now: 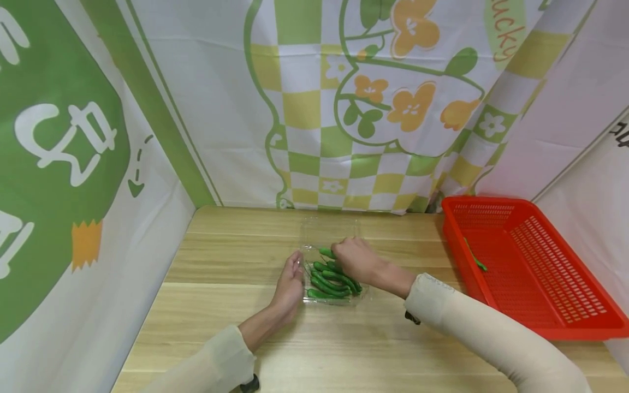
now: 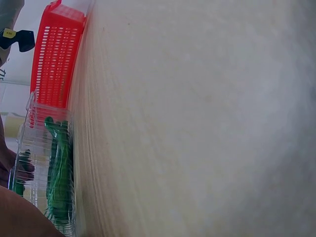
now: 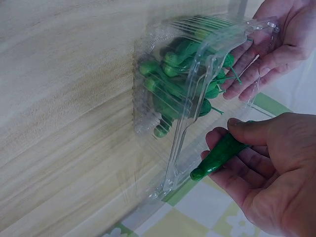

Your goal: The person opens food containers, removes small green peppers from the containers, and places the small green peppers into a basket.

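As fingers [image 3: 256,163] pinch 1 pepper [image 3: 223,155], box [image 3: 190,94] below, basket [image 1: 521,284] rightward

You face a hanging cloth [image 1: 301,112] at twelve o'clock, printed with green and yellow checks and orange flowers. Toward your nine, a white wall [image 1: 147,229] bears a large green patch [image 1: 64,207] with white markings. A pale wall [image 1: 594,213] stands at three; your wood-grained table [image 1: 221,256] reaches six.
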The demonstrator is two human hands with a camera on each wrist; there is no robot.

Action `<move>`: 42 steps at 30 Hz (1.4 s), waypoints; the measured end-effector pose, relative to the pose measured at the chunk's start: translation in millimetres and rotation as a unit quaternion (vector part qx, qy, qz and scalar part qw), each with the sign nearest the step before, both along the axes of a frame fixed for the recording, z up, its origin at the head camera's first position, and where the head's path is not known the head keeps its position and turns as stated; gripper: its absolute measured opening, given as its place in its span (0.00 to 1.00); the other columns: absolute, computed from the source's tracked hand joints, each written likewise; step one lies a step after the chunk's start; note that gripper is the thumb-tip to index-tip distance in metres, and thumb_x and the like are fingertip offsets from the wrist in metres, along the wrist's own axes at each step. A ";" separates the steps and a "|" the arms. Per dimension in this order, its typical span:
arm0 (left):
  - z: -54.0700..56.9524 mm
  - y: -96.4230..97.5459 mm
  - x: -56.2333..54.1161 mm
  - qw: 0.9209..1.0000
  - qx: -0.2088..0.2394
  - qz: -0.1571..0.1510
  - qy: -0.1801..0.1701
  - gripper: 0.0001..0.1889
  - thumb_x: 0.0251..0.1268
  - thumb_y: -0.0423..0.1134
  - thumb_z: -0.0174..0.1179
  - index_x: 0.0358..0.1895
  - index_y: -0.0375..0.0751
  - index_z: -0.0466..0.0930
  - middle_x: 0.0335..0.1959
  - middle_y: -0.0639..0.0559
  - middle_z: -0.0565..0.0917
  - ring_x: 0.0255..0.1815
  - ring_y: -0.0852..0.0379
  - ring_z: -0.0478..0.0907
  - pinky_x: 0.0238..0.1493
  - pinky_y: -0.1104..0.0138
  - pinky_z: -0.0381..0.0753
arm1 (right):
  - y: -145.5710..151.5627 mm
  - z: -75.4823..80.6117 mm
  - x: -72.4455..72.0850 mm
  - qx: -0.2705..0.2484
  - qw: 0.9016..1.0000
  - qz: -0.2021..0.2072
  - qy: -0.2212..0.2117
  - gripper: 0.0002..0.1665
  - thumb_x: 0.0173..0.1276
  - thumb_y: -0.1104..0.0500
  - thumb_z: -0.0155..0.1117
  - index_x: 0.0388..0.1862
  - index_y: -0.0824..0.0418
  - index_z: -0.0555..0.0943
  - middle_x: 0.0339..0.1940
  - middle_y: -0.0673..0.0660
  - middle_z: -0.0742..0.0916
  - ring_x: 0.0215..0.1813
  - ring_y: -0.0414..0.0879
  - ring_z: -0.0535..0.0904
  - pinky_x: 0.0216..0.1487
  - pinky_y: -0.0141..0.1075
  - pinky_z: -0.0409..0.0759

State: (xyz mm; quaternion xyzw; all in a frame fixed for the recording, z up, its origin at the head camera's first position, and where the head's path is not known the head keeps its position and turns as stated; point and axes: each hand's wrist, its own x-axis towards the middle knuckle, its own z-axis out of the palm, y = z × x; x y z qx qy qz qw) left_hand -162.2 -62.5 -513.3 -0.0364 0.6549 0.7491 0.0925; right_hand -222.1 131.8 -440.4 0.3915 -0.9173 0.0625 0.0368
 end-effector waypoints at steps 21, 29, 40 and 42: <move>1.6 0.9 0.2 1.000 -0.002 -0.002 0.001 0.31 0.85 0.28 0.32 0.86 0.33 0.41 0.88 0.36 0.44 0.88 0.36 0.39 0.87 0.45 0.38 | 16.5 20.2 0.9 -0.011 1.000 -0.025 0.003 0.07 0.68 0.67 0.75 0.34 0.66 0.84 0.25 0.57 0.88 0.25 0.48 0.85 0.26 0.38 0.87; 1.7 0.6 0.9 1.000 -0.002 0.000 0.004 0.30 0.85 0.28 0.32 0.85 0.32 0.42 0.88 0.35 0.44 0.88 0.35 0.39 0.87 0.44 0.38 | 28.3 30.9 -3.9 -0.011 0.999 -0.036 0.001 0.06 0.69 0.67 0.74 0.35 0.66 0.84 0.27 0.58 0.88 0.27 0.49 0.86 0.25 0.36 0.86; 0.4 1.3 0.8 1.000 0.002 0.003 0.009 0.30 0.84 0.27 0.32 0.85 0.31 0.42 0.87 0.34 0.44 0.88 0.35 0.38 0.87 0.44 0.38 | 50.6 47.1 -8.4 -0.009 0.997 -0.074 0.006 0.07 0.68 0.66 0.76 0.37 0.66 0.84 0.28 0.59 0.89 0.28 0.51 0.87 0.24 0.41 0.86; 0.3 1.3 0.9 1.000 0.001 0.003 0.009 0.30 0.84 0.27 0.32 0.85 0.31 0.42 0.87 0.34 0.44 0.88 0.34 0.39 0.87 0.44 0.38 | 55.6 49.6 -8.9 -0.014 0.997 -0.081 0.007 0.07 0.68 0.66 0.76 0.35 0.66 0.84 0.27 0.58 0.88 0.26 0.50 0.86 0.23 0.40 0.85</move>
